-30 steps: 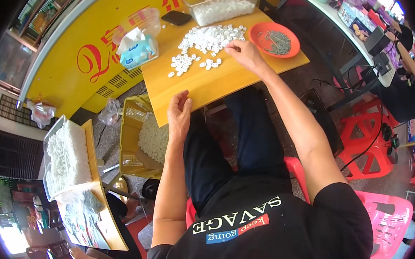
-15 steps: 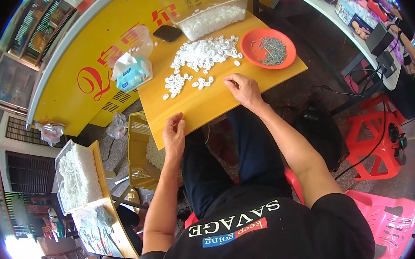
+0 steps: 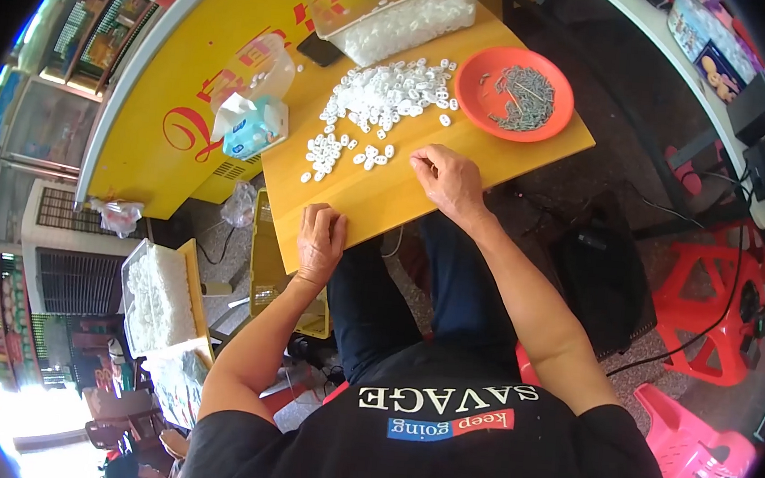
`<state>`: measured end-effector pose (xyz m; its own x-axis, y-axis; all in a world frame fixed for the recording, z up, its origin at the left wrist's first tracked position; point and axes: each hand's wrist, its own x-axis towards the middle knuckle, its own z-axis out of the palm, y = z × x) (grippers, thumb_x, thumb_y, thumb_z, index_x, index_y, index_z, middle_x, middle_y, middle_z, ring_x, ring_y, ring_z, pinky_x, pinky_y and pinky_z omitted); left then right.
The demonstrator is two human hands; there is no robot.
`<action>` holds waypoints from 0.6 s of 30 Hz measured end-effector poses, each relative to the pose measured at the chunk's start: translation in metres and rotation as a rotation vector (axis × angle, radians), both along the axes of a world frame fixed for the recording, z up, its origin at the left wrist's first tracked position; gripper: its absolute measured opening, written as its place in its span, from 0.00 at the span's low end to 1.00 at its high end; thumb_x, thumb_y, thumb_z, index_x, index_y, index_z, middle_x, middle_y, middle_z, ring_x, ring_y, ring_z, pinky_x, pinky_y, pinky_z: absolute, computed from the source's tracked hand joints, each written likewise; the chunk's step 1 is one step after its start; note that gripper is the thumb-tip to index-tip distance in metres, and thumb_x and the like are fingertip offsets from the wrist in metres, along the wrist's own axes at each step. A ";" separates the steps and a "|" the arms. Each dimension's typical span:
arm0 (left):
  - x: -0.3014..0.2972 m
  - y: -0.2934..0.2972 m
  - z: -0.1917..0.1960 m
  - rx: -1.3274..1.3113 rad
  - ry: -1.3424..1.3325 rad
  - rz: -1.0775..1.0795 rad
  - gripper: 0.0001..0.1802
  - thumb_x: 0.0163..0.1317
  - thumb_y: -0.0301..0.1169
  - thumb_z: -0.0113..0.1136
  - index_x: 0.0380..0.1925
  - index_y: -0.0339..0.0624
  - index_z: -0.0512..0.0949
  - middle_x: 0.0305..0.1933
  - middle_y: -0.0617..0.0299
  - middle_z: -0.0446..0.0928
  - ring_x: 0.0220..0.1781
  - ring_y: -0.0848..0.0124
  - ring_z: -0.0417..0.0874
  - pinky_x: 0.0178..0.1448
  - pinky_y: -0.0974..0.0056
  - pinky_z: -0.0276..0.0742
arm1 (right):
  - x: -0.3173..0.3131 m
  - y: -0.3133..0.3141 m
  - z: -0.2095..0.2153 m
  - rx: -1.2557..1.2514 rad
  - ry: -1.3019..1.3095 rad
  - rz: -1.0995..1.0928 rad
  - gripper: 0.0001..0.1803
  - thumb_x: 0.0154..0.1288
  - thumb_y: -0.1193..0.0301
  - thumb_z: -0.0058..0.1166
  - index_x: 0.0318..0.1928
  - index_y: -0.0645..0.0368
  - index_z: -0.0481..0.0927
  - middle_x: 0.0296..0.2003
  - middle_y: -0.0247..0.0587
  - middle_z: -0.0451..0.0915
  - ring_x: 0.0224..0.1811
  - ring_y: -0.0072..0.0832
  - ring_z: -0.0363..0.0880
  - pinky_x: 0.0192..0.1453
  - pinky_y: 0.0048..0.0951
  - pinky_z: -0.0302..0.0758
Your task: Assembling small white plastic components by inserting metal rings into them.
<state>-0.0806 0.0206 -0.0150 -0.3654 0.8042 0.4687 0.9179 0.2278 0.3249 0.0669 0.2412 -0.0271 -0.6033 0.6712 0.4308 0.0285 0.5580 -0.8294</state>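
Observation:
My left hand (image 3: 320, 241) rests at the near left edge of the wooden table (image 3: 386, 199), fingers curled down; whatever they may hold is hidden. Over the table's near side, my right hand (image 3: 450, 183) has thumb and fingers pinched together, and anything between them is too small to make out. Beyond the hands lies a big heap of small white oval plastic pieces with holes (image 3: 380, 95). Two smaller groups sit closer: a loose pile (image 3: 324, 154) and a little cluster (image 3: 372, 156). To the right, an orange-red bowl (image 3: 472, 93) holds many grey screws or nails (image 3: 526, 102).
A clear bin (image 3: 352, 50) of white pieces stands at the table's back, beside a dark phone (image 3: 318, 51). A blue tissue pack (image 3: 256, 128) is at the left edge. Another full bin (image 3: 158, 298) stands lower left. Red stools (image 3: 709, 310) are at right.
The view has shifted and turned a little. My left hand's fingers have turned more downward at the table edge, with the left elbow farther out. My right hand stays pinched in nearly the same place.

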 end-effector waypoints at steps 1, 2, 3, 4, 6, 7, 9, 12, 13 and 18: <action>-0.001 0.000 -0.001 -0.010 0.016 0.011 0.09 0.58 0.22 0.62 0.35 0.38 0.71 0.38 0.51 0.72 0.39 0.51 0.74 0.42 0.54 0.72 | 0.000 -0.001 0.001 -0.002 -0.006 -0.008 0.04 0.62 0.70 0.58 0.33 0.56 0.78 0.31 0.41 0.82 0.31 0.42 0.82 0.35 0.39 0.77; -0.001 -0.001 -0.002 -0.013 0.019 0.025 0.09 0.58 0.22 0.62 0.35 0.38 0.71 0.38 0.51 0.72 0.39 0.51 0.74 0.42 0.54 0.72 | -0.001 -0.001 0.002 -0.006 -0.003 0.005 0.04 0.62 0.70 0.58 0.33 0.56 0.78 0.31 0.41 0.82 0.31 0.42 0.82 0.35 0.39 0.77; -0.001 -0.001 -0.002 -0.018 0.010 0.025 0.09 0.58 0.22 0.62 0.36 0.38 0.71 0.38 0.50 0.72 0.40 0.51 0.74 0.42 0.54 0.72 | 0.000 -0.001 0.002 0.003 -0.008 -0.005 0.04 0.62 0.70 0.58 0.33 0.56 0.79 0.31 0.41 0.82 0.31 0.42 0.82 0.35 0.40 0.77; 0.000 -0.002 -0.002 -0.021 0.001 0.025 0.09 0.58 0.22 0.62 0.36 0.38 0.71 0.38 0.50 0.72 0.40 0.51 0.74 0.42 0.53 0.72 | 0.000 -0.002 0.002 0.011 -0.013 -0.015 0.04 0.62 0.70 0.58 0.34 0.56 0.79 0.31 0.41 0.82 0.31 0.43 0.82 0.35 0.40 0.77; 0.000 0.000 -0.002 -0.014 -0.003 0.035 0.09 0.58 0.22 0.62 0.36 0.38 0.71 0.38 0.50 0.72 0.40 0.51 0.74 0.43 0.53 0.72 | 0.000 -0.001 0.001 0.012 0.012 -0.014 0.04 0.62 0.70 0.58 0.34 0.56 0.79 0.31 0.41 0.82 0.32 0.43 0.82 0.35 0.39 0.77; 0.000 0.000 -0.002 -0.004 -0.006 0.032 0.09 0.58 0.22 0.62 0.36 0.39 0.72 0.38 0.50 0.72 0.41 0.51 0.74 0.43 0.53 0.72 | -0.001 -0.001 0.000 0.017 0.037 -0.026 0.04 0.62 0.70 0.58 0.35 0.56 0.79 0.31 0.42 0.82 0.32 0.43 0.82 0.34 0.39 0.77; 0.000 -0.002 -0.001 0.003 -0.022 0.054 0.08 0.58 0.23 0.61 0.36 0.39 0.72 0.38 0.50 0.72 0.41 0.50 0.74 0.43 0.53 0.73 | -0.002 -0.002 0.000 0.037 0.036 -0.019 0.04 0.62 0.70 0.58 0.35 0.56 0.80 0.30 0.42 0.82 0.32 0.43 0.82 0.34 0.39 0.77; -0.002 -0.003 -0.001 0.032 -0.075 0.040 0.08 0.58 0.23 0.62 0.35 0.38 0.73 0.38 0.51 0.72 0.41 0.51 0.74 0.44 0.54 0.73 | -0.003 -0.003 0.001 0.033 0.010 -0.023 0.04 0.63 0.70 0.58 0.35 0.56 0.80 0.30 0.42 0.82 0.31 0.42 0.82 0.33 0.38 0.76; -0.002 -0.003 -0.001 0.037 -0.073 0.028 0.08 0.58 0.24 0.62 0.34 0.38 0.73 0.38 0.51 0.72 0.41 0.51 0.74 0.44 0.53 0.73 | -0.003 -0.002 0.001 0.029 0.007 -0.029 0.05 0.63 0.69 0.58 0.35 0.56 0.80 0.31 0.42 0.82 0.30 0.41 0.82 0.33 0.37 0.76; -0.004 -0.005 -0.002 0.092 -0.100 -0.011 0.07 0.57 0.24 0.62 0.33 0.38 0.74 0.37 0.52 0.72 0.41 0.51 0.74 0.44 0.53 0.72 | -0.003 -0.004 0.002 -0.006 -0.038 -0.036 0.06 0.65 0.69 0.58 0.36 0.58 0.80 0.30 0.41 0.82 0.26 0.35 0.81 0.31 0.32 0.75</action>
